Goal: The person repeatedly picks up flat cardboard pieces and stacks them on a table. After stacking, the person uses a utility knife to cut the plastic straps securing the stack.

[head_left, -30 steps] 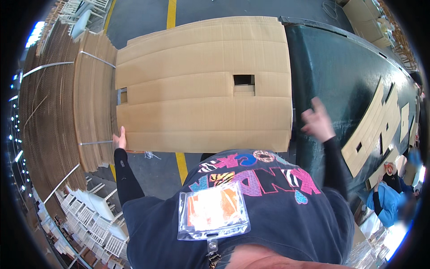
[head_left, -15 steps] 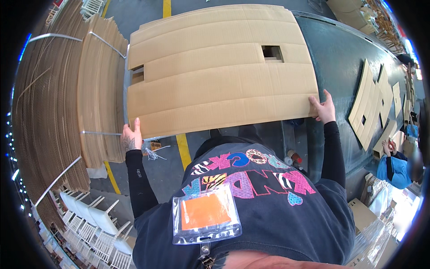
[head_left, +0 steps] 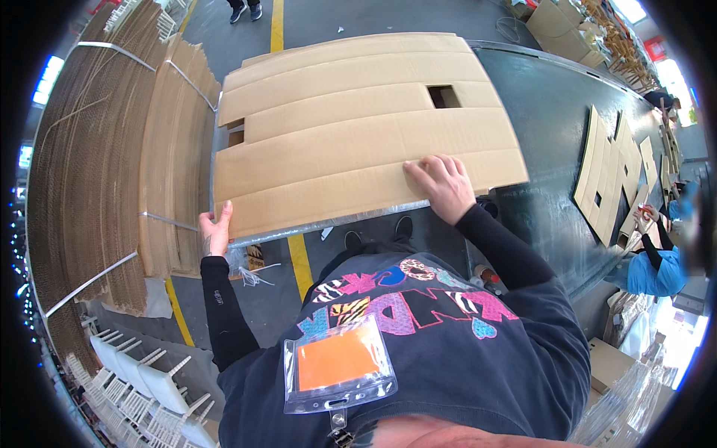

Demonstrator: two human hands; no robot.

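A large flat brown cardboard sheet (head_left: 351,160) with crosswise creases and cut-out slots lies in front of me, over a metal-edged surface. My left hand (head_left: 216,230) grips its near left corner, thumb on top. Toward the right of the near edge, my right hand (head_left: 446,188) rests on the sheet from above. Its fingers are bent and its thumb is apart, with nothing visible between them.
Tall strapped stacks of cardboard (head_left: 175,149) stand at the left. A dark table (head_left: 545,112) extends right, bearing cut cardboard pieces (head_left: 603,175). A person in blue (head_left: 651,272) works beyond it. White chairs (head_left: 149,373) are at lower left; another person's shoes (head_left: 246,12) show at the top.
My right hand has left the sheet's right edge and moved left onto its top near the front. My left hand keeps the corner. The sheet's far edge sits slightly lower in view.
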